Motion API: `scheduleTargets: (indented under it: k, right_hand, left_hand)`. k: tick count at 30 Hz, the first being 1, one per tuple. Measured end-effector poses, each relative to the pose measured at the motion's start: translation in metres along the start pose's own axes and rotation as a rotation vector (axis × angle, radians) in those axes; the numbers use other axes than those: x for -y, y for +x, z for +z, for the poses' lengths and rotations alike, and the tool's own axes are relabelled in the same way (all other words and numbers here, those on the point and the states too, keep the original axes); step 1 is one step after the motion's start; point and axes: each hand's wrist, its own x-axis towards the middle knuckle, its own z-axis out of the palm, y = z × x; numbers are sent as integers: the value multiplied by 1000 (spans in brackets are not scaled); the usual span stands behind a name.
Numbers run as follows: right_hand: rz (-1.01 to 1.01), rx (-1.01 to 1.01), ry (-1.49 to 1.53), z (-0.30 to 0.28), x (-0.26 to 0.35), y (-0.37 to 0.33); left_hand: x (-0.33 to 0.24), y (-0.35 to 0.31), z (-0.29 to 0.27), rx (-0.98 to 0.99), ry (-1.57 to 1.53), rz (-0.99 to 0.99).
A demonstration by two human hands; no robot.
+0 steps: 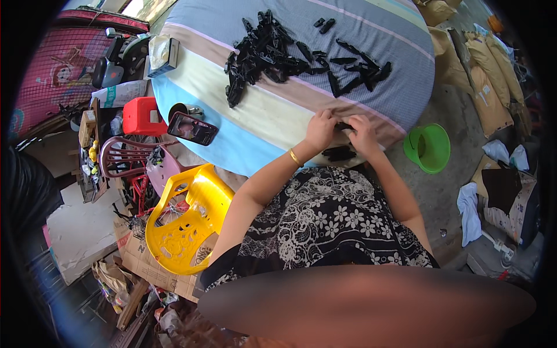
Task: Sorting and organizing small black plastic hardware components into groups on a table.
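Observation:
My left hand (321, 130) and my right hand (364, 137) are close together at the near edge of the cloth-covered table (255, 136). Between their closed fingers is a small, dark, elongated part (344, 126), mostly hidden. Just below the hands, by my lap, several slim black pieces (339, 153) lie side by side. Farther up the cloth spreads a large heap of black, narrow plastic-looking parts (264, 52), with a looser group of black parts (362, 72) to its right. Their exact kind is too small to make out.
A phone (193, 129) leans against a metal cup (184, 109) at the table's left edge, below a tissue box (163, 56). A yellow chair (194, 223) and red stool (141, 116) stand left. To the right are a green bucket (427, 148) and brown sacks (490, 95).

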Motion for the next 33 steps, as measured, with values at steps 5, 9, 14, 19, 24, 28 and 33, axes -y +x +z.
scheduleTargets:
  k: [5, 9, 14, 19, 24, 28, 33]
  right_hand:
    - [-42, 67, -182, -11, -10, -3]
    - [-127, 161, -254, -24, -2, 4]
    - [-194, 203, -266, -13, -3, 10]
    - [-201, 257, -122, -4, -7, 18]
    - [-77, 335, 118, -25, -40, 43]
    - [-40, -121, -495, -57, -85, 78]
    - [-91, 14, -590, -57, -103, 84]
  left_hand:
    - [-7, -8, -7, -91, -49, -50]
    - [-4, -11, -8, -84, -120, -87]
    - [9, -7, 1, -94, -141, -16]
    - [12, -3, -2, -70, -172, 34]
    - [6, 5, -33, 285, -101, 74]
    - [12, 40, -27, 149, -170, -196]
    - [18, 95, -18, -66, -114, -254]
